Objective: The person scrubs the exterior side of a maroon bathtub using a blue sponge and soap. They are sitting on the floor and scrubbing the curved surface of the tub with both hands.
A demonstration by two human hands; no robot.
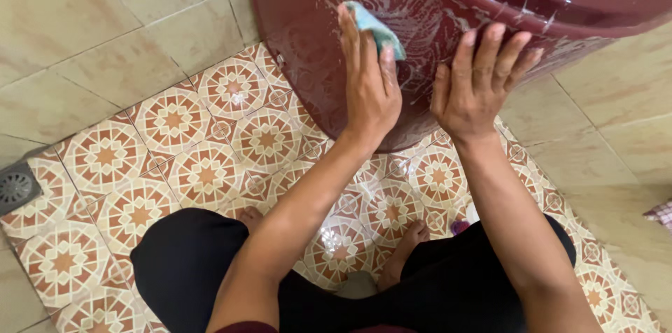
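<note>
A dark red toilet (329,32) fills the top of the head view, its outer side covered in soapy streaks. My left hand (369,88) presses a light blue-green sponge (376,27) against that soapy side. My right hand (479,84) lies flat with spread fingers on the toilet just under its rim, to the right of the sponge, and holds nothing. Both forearms reach up from the bottom of the view.
The floor has patterned orange and cream tiles (175,158); beige wall tiles (98,32) rise at the left and right. A round floor drain (15,187) sits at the far left. My knees in black trousers (189,263) and bare feet (402,249) are below.
</note>
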